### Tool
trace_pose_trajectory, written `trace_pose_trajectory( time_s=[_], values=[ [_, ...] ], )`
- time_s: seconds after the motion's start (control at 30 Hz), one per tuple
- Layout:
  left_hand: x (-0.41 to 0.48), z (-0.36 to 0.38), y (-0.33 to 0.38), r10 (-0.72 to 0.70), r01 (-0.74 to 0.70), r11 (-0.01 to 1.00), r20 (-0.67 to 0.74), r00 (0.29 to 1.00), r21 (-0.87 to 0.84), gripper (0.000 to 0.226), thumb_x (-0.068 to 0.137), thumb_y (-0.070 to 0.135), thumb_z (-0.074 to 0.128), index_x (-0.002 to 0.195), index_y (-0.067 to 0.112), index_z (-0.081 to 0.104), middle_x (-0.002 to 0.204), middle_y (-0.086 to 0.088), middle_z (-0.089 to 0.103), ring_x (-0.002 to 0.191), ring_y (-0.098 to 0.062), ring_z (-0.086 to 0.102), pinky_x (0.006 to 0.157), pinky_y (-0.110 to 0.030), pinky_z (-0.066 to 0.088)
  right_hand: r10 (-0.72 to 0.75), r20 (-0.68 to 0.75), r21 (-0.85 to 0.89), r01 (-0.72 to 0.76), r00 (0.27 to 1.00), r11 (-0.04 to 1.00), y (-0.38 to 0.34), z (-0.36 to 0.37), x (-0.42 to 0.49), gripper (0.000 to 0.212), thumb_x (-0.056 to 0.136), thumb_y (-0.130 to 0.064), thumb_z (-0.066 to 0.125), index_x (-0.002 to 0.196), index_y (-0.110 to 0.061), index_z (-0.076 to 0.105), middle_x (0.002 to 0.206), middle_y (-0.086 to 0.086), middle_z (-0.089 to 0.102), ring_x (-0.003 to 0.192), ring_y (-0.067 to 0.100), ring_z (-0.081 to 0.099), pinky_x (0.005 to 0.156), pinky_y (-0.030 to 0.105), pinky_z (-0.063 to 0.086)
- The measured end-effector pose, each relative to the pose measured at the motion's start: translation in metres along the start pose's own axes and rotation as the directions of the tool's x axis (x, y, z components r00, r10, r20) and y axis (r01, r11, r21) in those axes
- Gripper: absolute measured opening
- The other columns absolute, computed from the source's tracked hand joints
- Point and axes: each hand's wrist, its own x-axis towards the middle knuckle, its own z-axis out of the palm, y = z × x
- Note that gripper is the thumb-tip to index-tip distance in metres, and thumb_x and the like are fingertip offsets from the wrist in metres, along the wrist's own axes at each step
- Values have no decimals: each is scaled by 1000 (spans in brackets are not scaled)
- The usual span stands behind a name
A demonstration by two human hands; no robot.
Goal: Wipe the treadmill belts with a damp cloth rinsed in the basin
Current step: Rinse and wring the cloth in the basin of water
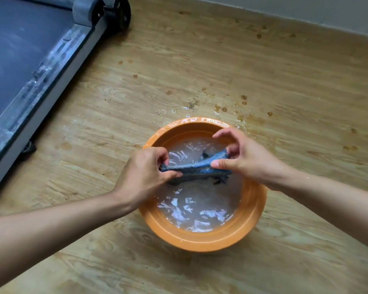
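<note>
— Wood-grain floor all round: pale planks, dotted with wet spots just beyond the far rim of the basin. Along the top right runs a light wall.

— And the basin itself?

— It's an orange, round basin, standing on the floor in the lower middle of the view. It holds cloudy water whose ripples catch the light.

— Where is the cloth?

— Over the far half of the basin, the cloth is stretched between both hands. It is blue, mottled lighter and darker, and bunched into a tight, rope-like roll. Dark ragged ends hang beneath it near the right side. Whether those ends touch the water, I cannot tell.

— How is it held?

— The left hand is clenched round one end, its fingers curled over the far side and the thumb pressed across the near side. The right hand pinches the other end between the thumb and lower fingers, and its index finger is raised and bent, clear of the cloth.

— And the treadmill?

— It's at the upper left, well apart from the basin. The dark belt is matte with faint pale smears. Beside it lies a grey side rail, streaked whitish. At the far corner a black wheel meets the floor.
</note>
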Motion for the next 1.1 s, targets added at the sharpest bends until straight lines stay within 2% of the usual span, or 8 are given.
trace_pose_trajectory(
  time_s=[0.17,0.37,0.53,0.67,0.77,0.87,0.97,1.1],
  values=[
    [13,-13,6,122,-77,964,166,978,-253,39,83,17,87,66,17,52,94,5,66,78,-7,63,67,-21,46,-55,151,-338,104,987,936,-7,-5,1,24,74,-39,94,91,-33,79,83,-9,76,72,6,69,71,27,52],
    [23,-13,19,-113,394,488,391,914,-779,30,90,1,65,77,17,43,71,-12,51,61,-26,64,52,-31,53,-174,61,-96,179,983,979,-21,-15,4,16,79,-35,91,77,-26,77,103,-8,71,90,14,68,82,27,50],
    [28,-8,23,-233,413,394,345,909,-821,25,104,0,55,89,18,46,69,0,64,58,-11,65,45,-28,53,-61,-37,131,65,997,989,-21,-16,6,34,83,-30,88,89,-2,70,80,12,76,70,18,69,66,37,54],
    [33,4,25,-345,427,537,272,898,-728,17,103,15,63,93,20,50,84,-6,69,77,-21,69,65,-38,57,-29,-110,54,35,993,998,-29,-7,3,27,87,-29,86,91,-11,67,83,8,77,71,18,75,62,37,60],
    [31,11,38,-410,485,455,308,858,-746,10,104,24,61,96,18,57,90,-12,67,79,-26,69,73,-48,58,-95,-105,-97,85,990,992,-51,3,0,24,88,-31,83,94,-17,64,84,6,75,68,24,75,60,49,64],
    [28,6,53,-289,541,158,485,826,-826,43,108,45,50,101,9,71,83,-15,66,68,-30,69,66,-42,61,-104,167,-73,117,981,990,-81,14,-7,22,100,-33,68,111,-14,67,93,7,76,75,23,78,73,51,65],
    [27,4,52,-167,552,136,531,831,-822,61,101,63,51,95,9,76,77,-13,68,71,-29,69,69,-35,57,-42,351,-36,58,935,998,-100,10,-15,32,113,-26,44,123,-7,68,104,9,78,86,24,79,83,45,65],
    [28,6,47,-232,528,148,490,840,-836,82,87,42,82,142,-9,49,114,-28,70,96,-37,72,81,-48,60,-112,123,12,111,986,994,-93,-9,-3,34,112,-18,43,100,-6,73,78,10,78,67,21,75,63,31,61]
  ],
)
